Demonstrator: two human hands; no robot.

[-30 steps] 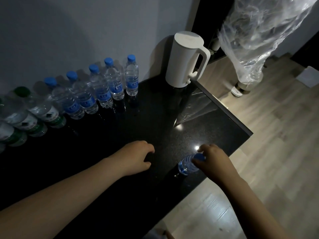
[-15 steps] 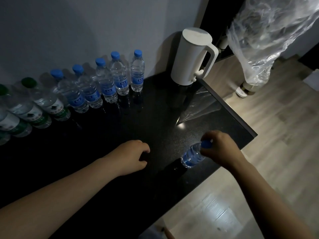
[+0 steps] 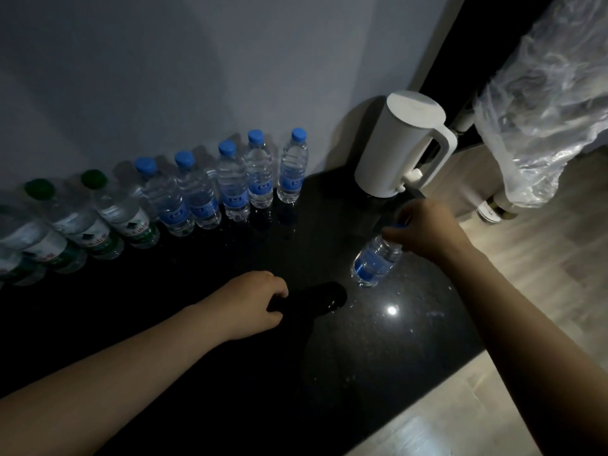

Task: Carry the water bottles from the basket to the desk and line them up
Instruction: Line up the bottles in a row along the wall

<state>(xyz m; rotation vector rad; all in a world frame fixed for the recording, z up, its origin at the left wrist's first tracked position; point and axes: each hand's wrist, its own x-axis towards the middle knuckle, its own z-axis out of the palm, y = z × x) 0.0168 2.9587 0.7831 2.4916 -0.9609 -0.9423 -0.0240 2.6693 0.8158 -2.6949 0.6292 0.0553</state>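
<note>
My right hand [image 3: 424, 230] grips a blue-capped water bottle [image 3: 375, 261] by its cap and neck, holding it tilted above the black desk [image 3: 378, 350], in front of the kettle. Several blue-capped bottles [image 3: 260, 172] stand in a row along the wall, the rightmost one [image 3: 292, 166] nearest the kettle. Further left, green-capped bottles [image 3: 121, 212] continue the row. My left hand [image 3: 253, 304] rests on the desk with its fingers loosely curled and nothing in it. No basket is in view.
A white kettle [image 3: 398, 146] stands at the desk's back right corner. A clear plastic bag [image 3: 543, 103] hangs beyond the right edge over a wooden floor [image 3: 552, 291]. The desk's edge runs diagonally at the lower right.
My right hand has carried the bottle away from the desk's front edge, inward and toward the kettle. The left hand has hardly moved. The view has shifted.
</note>
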